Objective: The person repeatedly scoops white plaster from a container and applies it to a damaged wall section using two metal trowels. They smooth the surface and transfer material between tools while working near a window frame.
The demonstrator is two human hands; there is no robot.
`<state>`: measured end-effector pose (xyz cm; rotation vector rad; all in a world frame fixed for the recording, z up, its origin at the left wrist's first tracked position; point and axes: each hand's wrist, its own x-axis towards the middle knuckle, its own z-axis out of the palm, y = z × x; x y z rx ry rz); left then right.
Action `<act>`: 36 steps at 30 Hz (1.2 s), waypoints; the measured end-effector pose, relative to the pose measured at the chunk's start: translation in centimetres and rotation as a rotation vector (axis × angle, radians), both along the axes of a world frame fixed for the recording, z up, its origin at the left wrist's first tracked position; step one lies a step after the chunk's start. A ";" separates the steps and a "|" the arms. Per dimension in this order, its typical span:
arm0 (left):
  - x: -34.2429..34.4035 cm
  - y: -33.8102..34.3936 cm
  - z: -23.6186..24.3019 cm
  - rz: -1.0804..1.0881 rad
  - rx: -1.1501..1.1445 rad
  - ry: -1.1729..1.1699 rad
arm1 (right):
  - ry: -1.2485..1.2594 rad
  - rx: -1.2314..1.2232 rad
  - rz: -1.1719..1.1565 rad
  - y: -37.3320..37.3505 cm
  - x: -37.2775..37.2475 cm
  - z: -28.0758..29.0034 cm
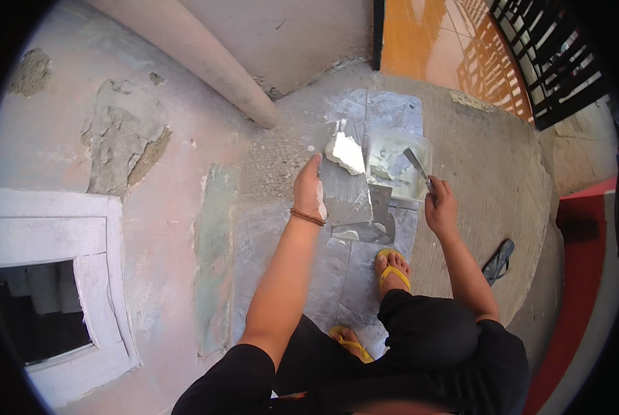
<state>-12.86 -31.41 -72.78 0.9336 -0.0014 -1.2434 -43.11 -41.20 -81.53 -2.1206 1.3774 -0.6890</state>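
Note:
My left hand [309, 188] grips the edge of a flat grey board [347, 197], its fingers partly hidden. White smears mark the hand. A thick lump of white putty [345, 153] sits on the board's far part. In my right hand [441, 206] is a putty knife [415, 163], its blade pointing away and to the left. That blade is over the right side of a translucent plastic tub [428, 149], which has pale putty smeared inside. A dark grey flat piece [383, 200] shows between the board and the tub.
To the left is a worn wall [157, 256] with peeled patches and a white window frame [112, 277]. A pipe [206, 52] slants down at the far side. Grey tiles [309, 256] lie under my yellow sandals [401, 273]. A dark sandal [498, 263] lies right; a black gate [548, 55] stands far right.

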 end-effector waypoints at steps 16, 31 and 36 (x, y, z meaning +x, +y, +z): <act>3.5 6.4 -0.1 0.201 -0.074 -0.034 | -0.260 0.355 -0.039 -1.7 3.2 -3.0; 5.1 8.9 2.0 0.317 0.036 -0.128 | 0.185 0.275 0.075 4.0 4.7 -2.9; 4.5 9.3 2.4 0.298 0.012 -0.123 | -0.168 1.038 0.101 4.7 6.2 -6.9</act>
